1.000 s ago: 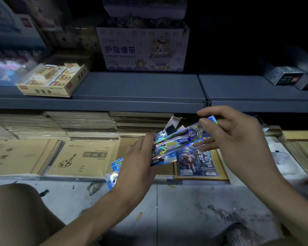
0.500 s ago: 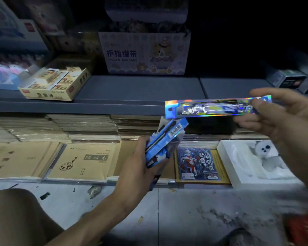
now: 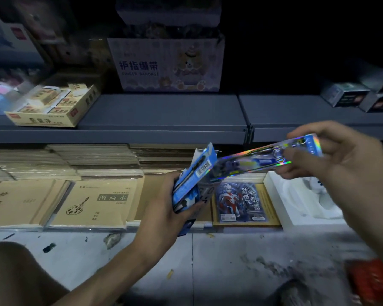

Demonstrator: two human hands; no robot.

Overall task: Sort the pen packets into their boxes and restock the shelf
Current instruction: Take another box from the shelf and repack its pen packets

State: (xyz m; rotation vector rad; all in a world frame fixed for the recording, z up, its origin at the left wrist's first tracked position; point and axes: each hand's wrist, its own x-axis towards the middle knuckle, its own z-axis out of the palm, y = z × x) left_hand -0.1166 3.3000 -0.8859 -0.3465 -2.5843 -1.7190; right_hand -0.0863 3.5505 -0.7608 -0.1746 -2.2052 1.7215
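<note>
You look mid-sort: your left hand [image 3: 161, 213] grips a blue packet stack [image 3: 195, 173] at centre, your right hand [image 3: 345, 166] pinches one foil packet [image 3: 248, 161] just right of it. No packet looks boxed yet; restocking the shelf [image 3: 164, 111] is left to do.

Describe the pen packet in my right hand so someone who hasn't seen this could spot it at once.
Start at the grey shelf carrying the finger bandage box, then drop below its front edge, right of centre. There the right hand pinches one end of a long, narrow packet. Unlike the plain blue barcoded packets in the left hand, it shimmers with rainbow foil.
</note>
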